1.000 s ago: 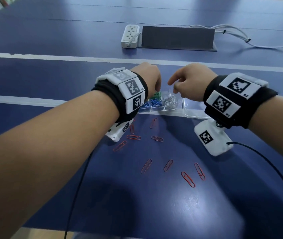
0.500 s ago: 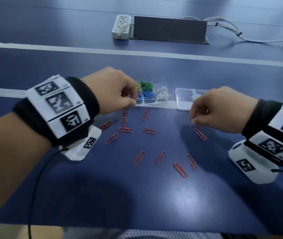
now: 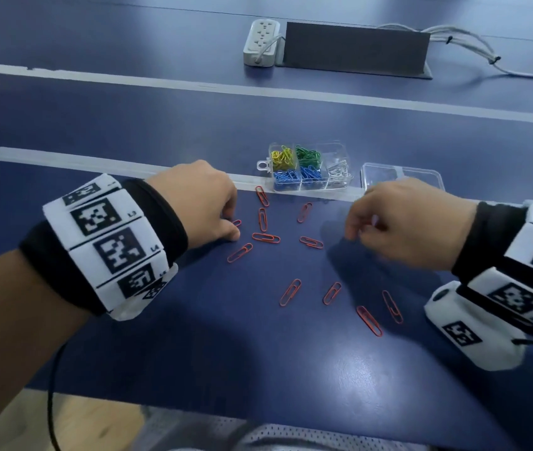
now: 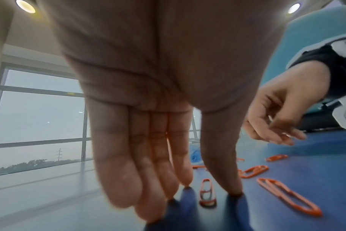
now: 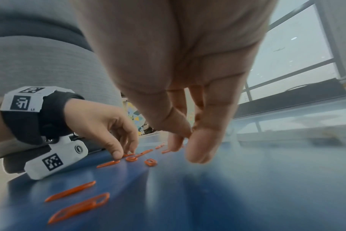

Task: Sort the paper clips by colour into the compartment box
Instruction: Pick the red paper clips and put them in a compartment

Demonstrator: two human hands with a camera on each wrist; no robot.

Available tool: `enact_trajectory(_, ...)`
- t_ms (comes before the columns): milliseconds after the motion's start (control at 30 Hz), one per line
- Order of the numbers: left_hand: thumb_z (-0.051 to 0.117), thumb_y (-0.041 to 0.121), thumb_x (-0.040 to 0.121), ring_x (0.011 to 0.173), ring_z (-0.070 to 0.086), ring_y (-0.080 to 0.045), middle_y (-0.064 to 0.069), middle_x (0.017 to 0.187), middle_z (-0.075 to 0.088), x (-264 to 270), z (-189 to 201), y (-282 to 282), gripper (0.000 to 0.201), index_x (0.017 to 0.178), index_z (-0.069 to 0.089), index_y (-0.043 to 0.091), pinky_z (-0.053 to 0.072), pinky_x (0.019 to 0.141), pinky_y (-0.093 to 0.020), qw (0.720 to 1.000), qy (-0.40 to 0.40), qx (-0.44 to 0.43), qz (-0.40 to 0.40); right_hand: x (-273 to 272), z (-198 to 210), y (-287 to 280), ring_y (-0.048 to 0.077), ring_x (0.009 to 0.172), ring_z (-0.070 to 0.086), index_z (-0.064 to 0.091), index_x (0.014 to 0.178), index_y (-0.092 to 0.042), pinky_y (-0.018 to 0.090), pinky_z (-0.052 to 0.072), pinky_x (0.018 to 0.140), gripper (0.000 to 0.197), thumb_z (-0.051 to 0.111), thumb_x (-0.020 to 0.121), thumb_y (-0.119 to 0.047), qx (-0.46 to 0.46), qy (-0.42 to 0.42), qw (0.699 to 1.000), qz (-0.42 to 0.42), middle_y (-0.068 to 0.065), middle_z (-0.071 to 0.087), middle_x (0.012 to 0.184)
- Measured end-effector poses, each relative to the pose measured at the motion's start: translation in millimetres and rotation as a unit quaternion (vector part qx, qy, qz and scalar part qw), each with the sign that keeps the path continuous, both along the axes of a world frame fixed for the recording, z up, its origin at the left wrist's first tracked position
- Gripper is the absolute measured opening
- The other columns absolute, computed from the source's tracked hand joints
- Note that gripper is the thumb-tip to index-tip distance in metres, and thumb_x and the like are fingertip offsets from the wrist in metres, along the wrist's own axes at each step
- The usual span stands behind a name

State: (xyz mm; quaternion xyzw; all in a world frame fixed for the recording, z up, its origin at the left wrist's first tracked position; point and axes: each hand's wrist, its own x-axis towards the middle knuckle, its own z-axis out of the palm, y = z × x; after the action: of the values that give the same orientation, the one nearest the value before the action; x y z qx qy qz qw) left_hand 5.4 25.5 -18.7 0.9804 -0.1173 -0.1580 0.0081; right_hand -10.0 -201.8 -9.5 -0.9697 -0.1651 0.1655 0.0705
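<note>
Several red paper clips (image 3: 265,237) lie scattered on the blue table. Behind them stands the clear compartment box (image 3: 343,187), holding yellow, green, blue and white clips in separate compartments. My left hand (image 3: 234,227) has its straight fingers pointing down at the table. Its thumb and forefinger touch the surface on either side of one red clip (image 4: 207,193), as the left wrist view (image 4: 209,187) shows. My right hand (image 3: 354,229) hovers just above the table at the right of the clips. Its fingers hang loosely curled and I see nothing held in the right wrist view (image 5: 186,146).
The box's clear lid (image 3: 401,177) lies just right of the box, behind my right hand. A white power strip (image 3: 261,42), a dark grey block (image 3: 356,48) and cables (image 3: 473,47) sit at the far side. The table's front edge is near my body.
Both hands have come back from the box toward me and down among the red clips. The left fingertips now touch the table around one clip.
</note>
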Motion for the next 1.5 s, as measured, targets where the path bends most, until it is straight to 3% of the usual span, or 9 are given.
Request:
enact_trajectory(233,0.062,0.027,0.082,0.078,0.059,-0.02,0.004,0.071,0.059,-2,0,-3,0.01,0.076,0.069,0.022,0.044,0.065,-0.026,1.0,0.004,-0.016,-0.02,9,-1,34,0.028,0.084,0.064,0.074,0.084,-0.014,0.035,0.053,0.078,0.022,0.056,0.078,-0.025,-0.01,-0.036,0.997,0.072,0.009,0.071,0.088)
enact_trajectory(400,0.057,0.023,0.078,0.077,0.058,-0.025,0.008,0.058,0.041,-4,-4,-6,0.027,0.055,0.044,0.023,0.043,0.064,-0.026,0.998,-0.019,0.023,-0.06,7,-7,47,0.029,0.09,0.064,0.073,0.091,-0.019,0.035,0.055,0.081,0.02,0.058,0.078,-0.016,-0.033,-0.025,0.992,0.122,0.006,0.071,0.093)
enact_trajectory(567,0.055,0.017,0.075,0.081,0.056,-0.025,0.004,0.069,0.051,-7,-3,-7,0.005,0.077,0.053,0.022,0.046,0.066,-0.028,0.997,-0.007,0.027,-0.072,6,-8,46,0.027,0.08,0.058,0.067,0.091,-0.024,0.029,0.052,0.077,0.025,0.053,0.077,-0.008,-0.029,-0.027,0.991,0.128,0.0,0.053,0.079)
enact_trajectory(700,0.06,0.019,0.073,0.091,0.059,-0.022,0.003,0.084,0.063,-6,-4,-3,0.022,0.095,0.06,0.021,0.049,0.075,-0.029,0.998,0.006,0.003,-0.055,11,-10,43,0.018,0.075,0.046,0.064,0.099,-0.025,0.023,0.042,0.072,0.029,0.054,0.076,-0.01,-0.022,-0.019,0.992,0.119,-0.009,0.053,0.074)
enact_trajectory(833,0.057,0.013,0.074,0.079,0.052,-0.02,0.011,0.062,0.045,-6,-3,-1,0.01,0.073,0.055,0.024,0.047,0.072,-0.027,0.999,0.006,0.004,-0.041,23,-4,36,0.016,0.075,0.056,0.074,0.095,-0.027,0.017,0.036,0.07,0.031,0.054,0.078,-0.01,0.02,-0.035,0.997,0.072,-0.016,0.052,0.063)
enact_trajectory(933,0.056,0.013,0.073,0.078,0.052,-0.02,0.012,0.06,0.044,-7,-2,2,0.014,0.064,0.052,0.023,0.05,0.073,-0.029,0.999,0.005,-0.009,-0.035,28,0,36,0.021,0.085,0.063,0.076,0.093,-0.025,0.021,0.045,0.075,0.03,0.054,0.078,-0.01,0.029,-0.058,0.995,0.076,-0.006,0.068,0.081)
enact_trajectory(1100,0.062,0.022,0.076,0.079,0.054,-0.015,0.014,0.064,0.048,-10,1,6,0.01,0.084,0.069,0.021,0.052,0.08,-0.029,0.999,0.005,-0.028,-0.04,33,-6,49,0.03,0.096,0.062,0.073,0.097,-0.023,0.038,0.052,0.084,0.029,0.053,0.079,-0.011,-0.023,-0.057,0.982,0.177,0.005,0.071,0.098)
enact_trajectory(1267,0.07,0.016,0.076,0.072,0.053,-0.01,0.013,0.066,0.055,-12,0,7,0.012,0.087,0.071,0.02,0.048,0.073,-0.022,0.998,0.014,-0.058,-0.022,33,-6,51,0.024,0.1,0.06,0.071,0.103,-0.022,0.031,0.05,0.085,0.027,0.055,0.083,-0.012,-0.058,-0.056,0.976,0.201,0.002,0.071,0.101)
enact_trajectory(1500,0.059,0.008,0.072,0.064,0.049,-0.01,0.011,0.067,0.057,-16,1,1,0.02,0.085,0.065,0.021,0.047,0.069,-0.022,0.997,0.007,-0.076,-0.029,30,-8,48,0.021,0.076,0.049,0.068,0.097,-0.02,0.027,0.047,0.073,0.026,0.053,0.078,-0.011,-0.046,-0.055,0.982,0.172,-0.002,0.059,0.077)
